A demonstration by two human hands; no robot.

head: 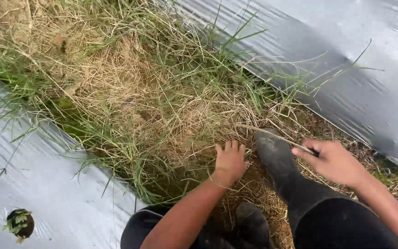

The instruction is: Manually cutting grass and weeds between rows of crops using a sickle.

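Note:
My left hand (230, 161) presses into a mat of dry yellow and green grass (153, 101) between two beds, fingers curled into the stalks. My right hand (335, 161) is closed around a thin blade-like tool (272, 134) whose long narrow tip reaches left over the grass. Just below that tool stands my black rubber boot (279, 161). Part of a second boot (252, 223) shows lower down, between my legs.
Silver plastic mulch sheets cover the raised beds at left (38, 175) and right (346, 69). A small green seedling grows from a hole (19, 223) in the left sheet. The grassy furrow runs diagonally toward the top left.

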